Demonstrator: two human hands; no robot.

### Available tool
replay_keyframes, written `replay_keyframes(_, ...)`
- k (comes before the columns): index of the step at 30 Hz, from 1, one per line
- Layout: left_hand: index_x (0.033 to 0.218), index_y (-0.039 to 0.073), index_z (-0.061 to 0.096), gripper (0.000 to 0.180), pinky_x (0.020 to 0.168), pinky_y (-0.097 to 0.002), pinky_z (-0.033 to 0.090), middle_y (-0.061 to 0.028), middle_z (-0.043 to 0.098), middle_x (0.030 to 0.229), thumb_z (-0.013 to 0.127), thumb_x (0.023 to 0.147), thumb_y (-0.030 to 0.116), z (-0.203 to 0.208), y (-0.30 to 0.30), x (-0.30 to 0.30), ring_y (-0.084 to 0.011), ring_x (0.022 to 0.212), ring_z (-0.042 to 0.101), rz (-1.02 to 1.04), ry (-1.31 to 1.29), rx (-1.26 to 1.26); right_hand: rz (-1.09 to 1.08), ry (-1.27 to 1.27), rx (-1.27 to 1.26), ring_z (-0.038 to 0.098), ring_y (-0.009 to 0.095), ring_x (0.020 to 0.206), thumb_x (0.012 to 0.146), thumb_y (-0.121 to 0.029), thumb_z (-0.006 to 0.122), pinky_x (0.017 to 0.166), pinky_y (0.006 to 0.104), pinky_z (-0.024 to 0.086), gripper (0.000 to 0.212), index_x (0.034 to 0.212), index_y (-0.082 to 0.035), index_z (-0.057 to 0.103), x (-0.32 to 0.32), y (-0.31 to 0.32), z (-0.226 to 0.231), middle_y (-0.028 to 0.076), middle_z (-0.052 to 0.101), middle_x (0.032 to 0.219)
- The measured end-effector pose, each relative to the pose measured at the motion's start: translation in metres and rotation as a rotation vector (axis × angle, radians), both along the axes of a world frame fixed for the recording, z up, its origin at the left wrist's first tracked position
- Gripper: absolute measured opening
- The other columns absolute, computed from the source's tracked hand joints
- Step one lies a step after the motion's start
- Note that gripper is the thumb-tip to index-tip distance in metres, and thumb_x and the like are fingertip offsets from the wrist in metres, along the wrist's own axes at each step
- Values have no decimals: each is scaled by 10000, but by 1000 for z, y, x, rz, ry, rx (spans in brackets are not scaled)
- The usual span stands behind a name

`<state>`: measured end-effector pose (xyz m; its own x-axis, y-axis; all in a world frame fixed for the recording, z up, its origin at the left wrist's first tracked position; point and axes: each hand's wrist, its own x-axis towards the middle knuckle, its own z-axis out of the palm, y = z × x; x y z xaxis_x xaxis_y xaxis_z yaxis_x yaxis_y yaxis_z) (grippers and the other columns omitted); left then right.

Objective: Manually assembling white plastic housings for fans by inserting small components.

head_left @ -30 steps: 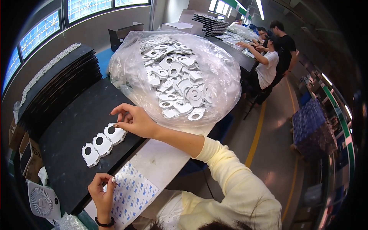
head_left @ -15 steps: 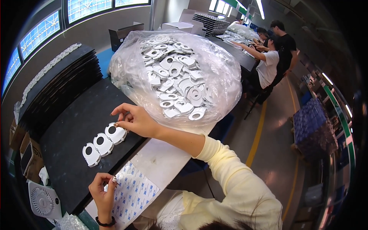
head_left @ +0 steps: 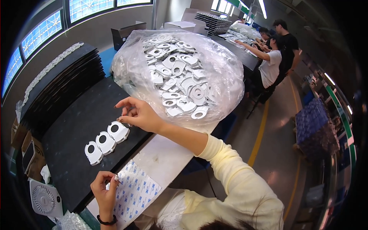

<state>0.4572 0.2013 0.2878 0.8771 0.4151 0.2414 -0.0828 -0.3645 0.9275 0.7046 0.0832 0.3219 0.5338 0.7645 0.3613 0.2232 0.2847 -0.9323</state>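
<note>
Right hand [head_left: 143, 115]: thumb and forefinger parted, just off the end of three white plates [head_left: 107, 147] butted together on a black board [head_left: 76, 115], probably to keep them lined up. Left hand [head_left: 102, 190]'s curled by a blue-printed sheet [head_left: 134, 195]; can't tell if it's pinching anything. Open bag [head_left: 224, 73]'s close, handy for grabbing I guess.

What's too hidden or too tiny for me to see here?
All in the head view:
- Whether the right hand pinches something: anything there is too small.
- What is inside the left hand: its own curl hides it.
- What lies under the top white pieces in the clear bag: those pieces cover it.
- The rest of the left forearm: cut off by the lower edge.
</note>
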Motion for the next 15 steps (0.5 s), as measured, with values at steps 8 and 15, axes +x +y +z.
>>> replay_keyframes(8,798,-41,561,15,584,-192,436,-52,584,673,571,806,-33,1,-3,1,-84,599,558,51,-21,-9,16,-21,-13,482,-2,591,780,-26,681,536,142,385,356,1095,-1,518,1,2,-5,-11,528,760)
replay_keyframes(15,796,-40,563,22,585,-192,437,-54,586,674,576,807,-26,3,-3,2,-86,597,560,48,-25,-9,11,-43,6,497,2,600,773,-11,674,550,140,395,370,1105,-2,512,2,2,-4,7,525,821)
